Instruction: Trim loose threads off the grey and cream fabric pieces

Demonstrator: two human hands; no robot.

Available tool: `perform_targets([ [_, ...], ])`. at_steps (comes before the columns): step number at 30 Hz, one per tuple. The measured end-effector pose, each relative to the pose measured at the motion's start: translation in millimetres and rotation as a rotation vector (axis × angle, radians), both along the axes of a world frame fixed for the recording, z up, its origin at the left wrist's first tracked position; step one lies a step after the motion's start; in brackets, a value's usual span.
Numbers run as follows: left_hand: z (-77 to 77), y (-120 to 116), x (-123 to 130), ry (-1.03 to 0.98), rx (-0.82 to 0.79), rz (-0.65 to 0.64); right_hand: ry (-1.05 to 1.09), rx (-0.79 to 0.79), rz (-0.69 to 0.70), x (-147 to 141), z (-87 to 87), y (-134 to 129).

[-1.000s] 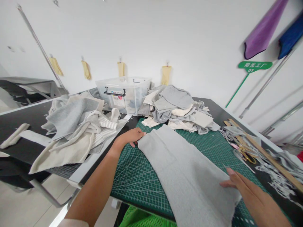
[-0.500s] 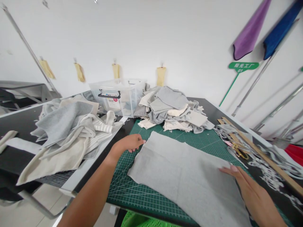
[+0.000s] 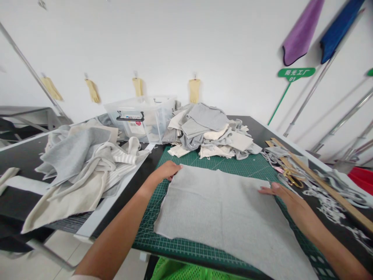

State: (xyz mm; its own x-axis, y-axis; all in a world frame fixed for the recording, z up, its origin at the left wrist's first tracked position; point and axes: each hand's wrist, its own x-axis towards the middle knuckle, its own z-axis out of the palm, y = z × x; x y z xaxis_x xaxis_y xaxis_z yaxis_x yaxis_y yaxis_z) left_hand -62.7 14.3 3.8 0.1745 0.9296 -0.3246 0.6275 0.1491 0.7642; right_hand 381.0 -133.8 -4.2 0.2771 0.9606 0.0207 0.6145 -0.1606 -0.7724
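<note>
A light grey piece of knit fabric [image 3: 212,206] lies spread over a green cutting mat [image 3: 163,198], with its near right part reaching past the bottom of the view. My left hand [image 3: 169,170] is closed in a pinch on the fabric's far left corner. At the far right corner, my right hand [image 3: 276,189] has thumb and forefinger on the fabric's edge, seemingly gripping it; its other fingers are partly hidden. Faint crease lines run across the cloth, and its left edge is slightly wavy.
A heap of grey and cream fabric pieces [image 3: 210,128] sits behind the mat, beside a clear plastic bin [image 3: 140,120]. More cloth [image 3: 84,163] is piled at left. Gold-handled scissors [image 3: 293,179], a wooden strip [image 3: 314,179] and white scraps [image 3: 326,202] lie at right.
My right hand has moved away from me and to the left along with the fabric's right corner, so the far edge runs straighter across. My left hand has closed onto the left corner.
</note>
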Motion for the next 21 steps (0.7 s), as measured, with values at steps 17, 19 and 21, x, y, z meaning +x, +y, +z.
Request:
perform_targets([
  [17,-7.2,13.2,-46.7,-0.253,0.133,0.064,-0.009,-0.013,0.046,-4.3,-0.6,62.8],
  [19,-4.5,12.1,-53.3,-0.169,0.158,0.083,0.004,-0.017,0.055,-7.1,-1.3,73.4],
  [21,-2.6,11.2,-59.1,-0.035,0.203,0.119,0.041,-0.006,0.085,-14.1,-2.5,85.3],
])
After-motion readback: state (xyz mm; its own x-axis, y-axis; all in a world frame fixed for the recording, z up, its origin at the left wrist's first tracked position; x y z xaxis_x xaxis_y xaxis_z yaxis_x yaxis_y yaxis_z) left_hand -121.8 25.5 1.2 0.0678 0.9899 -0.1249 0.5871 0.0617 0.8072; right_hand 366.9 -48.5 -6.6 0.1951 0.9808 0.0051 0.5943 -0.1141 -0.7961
